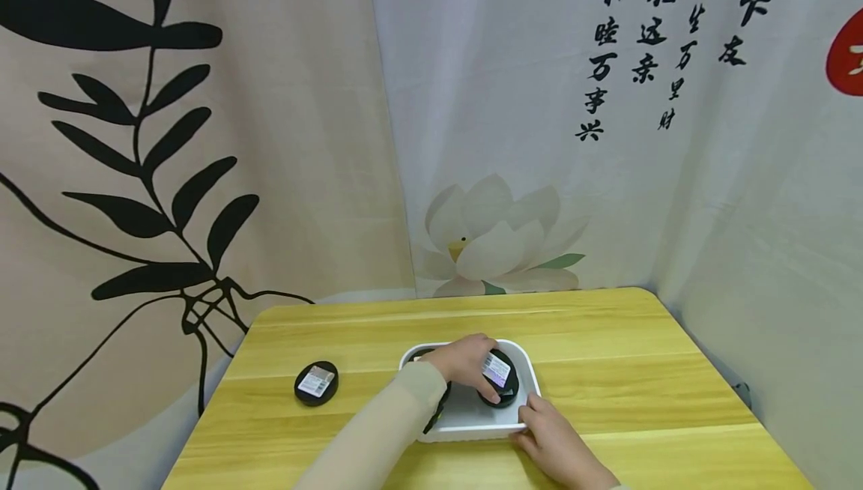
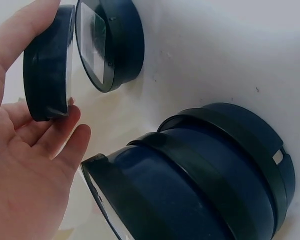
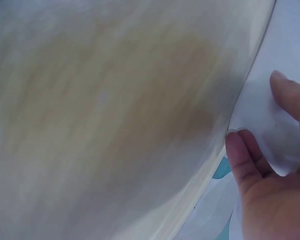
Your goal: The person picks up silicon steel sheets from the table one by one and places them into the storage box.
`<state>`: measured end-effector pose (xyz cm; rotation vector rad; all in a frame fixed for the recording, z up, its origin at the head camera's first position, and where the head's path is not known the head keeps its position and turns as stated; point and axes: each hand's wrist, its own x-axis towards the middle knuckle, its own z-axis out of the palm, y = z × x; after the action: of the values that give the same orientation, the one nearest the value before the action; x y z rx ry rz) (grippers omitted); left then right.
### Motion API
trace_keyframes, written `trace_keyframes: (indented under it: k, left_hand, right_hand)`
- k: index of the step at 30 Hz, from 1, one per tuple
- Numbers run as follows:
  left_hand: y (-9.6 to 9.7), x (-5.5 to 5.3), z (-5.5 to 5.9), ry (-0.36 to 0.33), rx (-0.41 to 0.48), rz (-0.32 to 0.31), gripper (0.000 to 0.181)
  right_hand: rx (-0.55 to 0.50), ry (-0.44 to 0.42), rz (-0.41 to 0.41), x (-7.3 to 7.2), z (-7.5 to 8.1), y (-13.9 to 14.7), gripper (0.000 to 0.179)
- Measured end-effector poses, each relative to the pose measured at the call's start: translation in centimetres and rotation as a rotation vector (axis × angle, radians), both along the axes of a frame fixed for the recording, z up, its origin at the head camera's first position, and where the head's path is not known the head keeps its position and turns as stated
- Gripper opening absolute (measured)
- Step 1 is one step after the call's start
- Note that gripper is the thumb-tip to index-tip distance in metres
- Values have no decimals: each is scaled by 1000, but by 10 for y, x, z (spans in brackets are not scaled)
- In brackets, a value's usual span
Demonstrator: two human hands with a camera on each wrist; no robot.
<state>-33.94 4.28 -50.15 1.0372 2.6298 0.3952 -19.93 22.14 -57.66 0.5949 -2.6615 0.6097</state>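
My left hand (image 1: 465, 363) reaches over the white tray (image 1: 465, 411) and holds a flat, round black case (image 2: 47, 65) between thumb and fingers. Right beside it in the left wrist view, another black case (image 2: 124, 45) with a pale label lies in the tray. A stack of black cases (image 2: 200, 165) lies on its side in the tray's left part, mostly hidden by the left arm in the head view. At the tray's near right corner, my right hand (image 1: 556, 437) grips the rim with thumb and fingers.
On the wooden table (image 1: 607, 355), left of the tray, lies one more round black case (image 1: 316, 383) with a white label facing up. Behind the table hangs a printed curtain (image 1: 317, 138) with leaves, a lotus and writing.
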Motion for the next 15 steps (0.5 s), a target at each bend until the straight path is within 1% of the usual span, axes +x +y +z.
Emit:
trace_keyframes:
  k: [2, 5, 9, 11, 15]
  left_hand:
    - [2, -1, -1, -1, -14, -7, 89]
    - [4, -2, -1, -9, -26, -16, 88]
    - [6, -2, -1, -21, -23, -17, 88]
    - [6, -2, -1, -24, -23, -13, 89]
    - [6, -1, -4, -25, -28, -12, 90]
  right_hand:
    - [-1, 6, 1, 0, 0, 1, 31]
    - [-3, 37, 4, 0, -1, 2, 32]
    - [-1, 62, 7, 0, -2, 2, 33]
    - [2, 60, 9, 0, -2, 2, 32]
    - [7, 27, 6, 0, -1, 1, 31]
